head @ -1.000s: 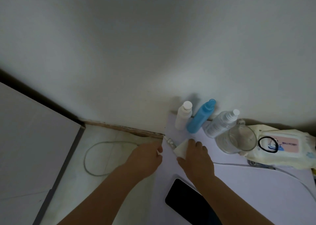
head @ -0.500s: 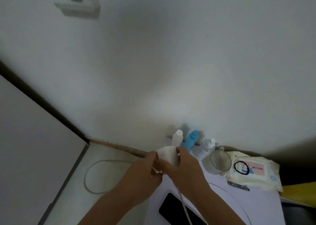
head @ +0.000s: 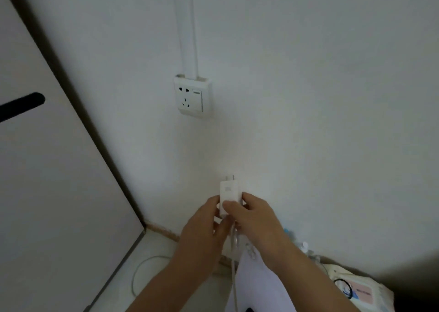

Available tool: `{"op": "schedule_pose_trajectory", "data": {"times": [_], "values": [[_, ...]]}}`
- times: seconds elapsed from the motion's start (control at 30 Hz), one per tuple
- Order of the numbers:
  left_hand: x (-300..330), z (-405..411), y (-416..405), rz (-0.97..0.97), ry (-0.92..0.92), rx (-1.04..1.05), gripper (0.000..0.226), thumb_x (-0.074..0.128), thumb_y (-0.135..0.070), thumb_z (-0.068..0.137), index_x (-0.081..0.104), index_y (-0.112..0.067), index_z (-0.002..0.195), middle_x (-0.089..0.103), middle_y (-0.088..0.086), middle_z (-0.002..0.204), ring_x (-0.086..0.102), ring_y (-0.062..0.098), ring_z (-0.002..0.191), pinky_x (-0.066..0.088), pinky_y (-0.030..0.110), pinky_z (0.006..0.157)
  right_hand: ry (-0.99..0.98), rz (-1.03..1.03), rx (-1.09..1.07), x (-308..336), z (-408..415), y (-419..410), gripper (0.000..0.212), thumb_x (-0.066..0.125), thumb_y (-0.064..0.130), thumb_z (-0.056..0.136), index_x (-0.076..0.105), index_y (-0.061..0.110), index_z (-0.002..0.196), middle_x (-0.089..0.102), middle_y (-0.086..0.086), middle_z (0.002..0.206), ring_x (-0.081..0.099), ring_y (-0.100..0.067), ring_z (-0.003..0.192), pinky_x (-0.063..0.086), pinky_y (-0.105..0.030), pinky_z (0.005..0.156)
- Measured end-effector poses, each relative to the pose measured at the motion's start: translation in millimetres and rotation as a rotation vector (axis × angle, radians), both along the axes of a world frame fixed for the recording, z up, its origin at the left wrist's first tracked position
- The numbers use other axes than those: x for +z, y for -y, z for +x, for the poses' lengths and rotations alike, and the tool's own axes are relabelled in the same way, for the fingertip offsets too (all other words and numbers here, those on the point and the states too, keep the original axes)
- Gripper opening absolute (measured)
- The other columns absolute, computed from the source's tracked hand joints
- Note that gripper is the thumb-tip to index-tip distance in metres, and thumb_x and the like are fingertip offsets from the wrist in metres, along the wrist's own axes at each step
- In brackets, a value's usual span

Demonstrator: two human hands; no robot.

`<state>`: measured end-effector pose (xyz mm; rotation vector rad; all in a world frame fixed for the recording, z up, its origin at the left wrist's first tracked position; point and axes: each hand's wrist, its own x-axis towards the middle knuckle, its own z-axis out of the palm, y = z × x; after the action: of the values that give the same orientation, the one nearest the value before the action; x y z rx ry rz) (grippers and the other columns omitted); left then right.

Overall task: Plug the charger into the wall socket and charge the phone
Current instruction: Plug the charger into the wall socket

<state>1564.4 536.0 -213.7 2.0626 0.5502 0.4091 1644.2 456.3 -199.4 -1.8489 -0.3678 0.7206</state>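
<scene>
Both forearms reach forward, left hand (head: 202,226) and right hand (head: 255,219) close together, fingers (head: 229,205) curled in a pinch

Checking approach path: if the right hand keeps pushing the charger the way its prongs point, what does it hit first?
Probably bare wall. The right hand holds the charger prongs up, below and right of the wall socket; depth unclear.

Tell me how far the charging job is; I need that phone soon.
Done: white charger block is picked up, prongs up, white cable hanging below. In hand: left hand and right hand grip it. Left: plugging into the empty white wall socket above, then connecting the phone.
</scene>
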Motion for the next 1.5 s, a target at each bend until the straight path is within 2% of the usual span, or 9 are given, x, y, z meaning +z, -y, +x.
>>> {"op": "schedule_pose_trajectory", "data": {"times": [0.13, 0.33, 0.63, 0.8, 1.03, 1.13, 1.27, 1.33, 1.5], "values": [[22, 0, -31, 0.003, 0.003, 0.013, 0.030, 0.044, -0.031, 0.091, 0.046, -0.030, 0.121, 0.058, -0.015, 0.086, 0.063, 0.007, 0.076, 0.049, 0.018, 0.067, -0.015, 0.059, 0.026, 28, -1, -28, 0.035, 0.058, 0.029, 0.085, 0.059, 0.016, 0.117, 0.069, -0.006, 0.109, 0.067, -0.021, 0.097, 0.054, -0.042, 0.093], [41, 7, -86, -0.058, -0.014, -0.044, 0.027, 0.041, -0.038, 0.091, 0.038, -0.041, 0.117, 0.062, -0.008, 0.070, 0.065, 0.011, 0.053, 0.060, 0.032, 0.058, 0.025, 0.133, -0.022, 56, 5, -86, 0.024, 0.060, 0.028, 0.083, 0.067, 0.014, 0.102, 0.073, -0.008, 0.094, 0.070, -0.021, 0.085, 0.058, -0.041, 0.084], [69, 41, -176, -0.144, 0.023, -0.113, 0.034, 0.038, -0.034, 0.092, 0.031, -0.031, 0.125, 0.058, -0.002, 0.067, 0.056, 0.011, 0.035, 0.049, 0.026, 0.037, 0.001, 0.291, -0.187, 78, 22, -182, 0.027, 0.058, 0.025, 0.085, 0.066, 0.001, 0.093, 0.069, -0.026, 0.091, 0.063, -0.029, 0.066, 0.053, -0.037, 0.058], [68, 58, -199, 0.017, 0.068, -0.154, 0.033, 0.034, -0.032, 0.093, 0.037, -0.022, 0.125, 0.051, -0.009, 0.062, 0.049, 0.006, 0.049, 0.035, 0.014, 0.045, -0.029, 0.358, -0.284, 74, 33, -206, 0.033, 0.055, 0.028, 0.087, 0.068, -0.002, 0.095, 0.072, -0.023, 0.097, 0.069, -0.028, 0.084, 0.054, -0.034, 0.078], [68, 65, -203, -0.006, 0.060, -0.212, 0.039, 0.031, -0.032, 0.095, 0.027, -0.022, 0.133, 0.065, 0.001, 0.105, 0.063, 0.015, 0.087, 0.048, 0.022, 0.067, 0.005, 0.355, -0.313, 73, 41, -214, 0.041, 0.052, 0.025, 0.090, 0.061, -0.015, 0.094, 0.066, -0.033, 0.090, 0.065, -0.029, 0.079, 0.054, -0.041, 0.083], [69, 67, -203, 0.011, 0.059, -0.217, 0.037, 0.030, -0.031, 0.095, 0.027, -0.022, 0.131, 0.065, 0.003, 0.099, 0.063, 0.013, 0.082, 0.052, 0.029, 0.070, -0.001, 0.358, -0.302, 74, 42, -214, 0.044, 0.052, 0.026, 0.090, 0.057, -0.018, 0.087, 0.059, -0.020, 0.076, 0.060, -0.026, 0.072, 0.052, -0.034, 0.072], [70, 73, -203, 0.037, 0.059, -0.176, 0.038, 0.026, -0.031, 0.095, 0.030, -0.019, 0.131, 0.066, 0.004, 0.101, 0.063, 0.016, 0.087, 0.053, 0.033, 0.076, 0.011, 0.308, -0.313, 76, 45, -213, 0.039, 0.051, 0.028, 0.090, 0.052, 0.006, 0.058, 0.054, 0.002, 0.050, 0.053, -0.015, 0.053, 0.047, -0.017, 0.051], [71, 77, -203, 0.025, 0.076, -0.153, 0.036, 0.025, -0.031, 0.095, 0.037, -0.020, 0.128, 0.065, 0.001, 0.099, 0.062, 0.016, 0.090, 0.052, 0.035, 0.082, 0.022, 0.257, -0.321, 77, 47, -214, 0.039, 0.050, 0.032, 0.089, 0.053, 0.006, 0.060, 0.056, -0.001, 0.053, 0.055, -0.016, 0.055, 0.048, -0.022, 0.054], [69, 82, -203, 0.036, 0.111, -0.077, 0.034, 0.024, -0.032, 0.095, 0.046, -0.024, 0.119, 0.058, -0.010, 0.076, 0.059, 0.009, 0.075, 0.044, 0.023, 0.063, -0.036, 0.051, -0.214, 83, 50, -213, 0.050, 0.039, 0.049, 0.088, 0.048, 0.020, 0.049, 0.043, 0.011, 0.033, 0.038, -0.002, 0.030, 0.030, -0.016, 0.036]]}}
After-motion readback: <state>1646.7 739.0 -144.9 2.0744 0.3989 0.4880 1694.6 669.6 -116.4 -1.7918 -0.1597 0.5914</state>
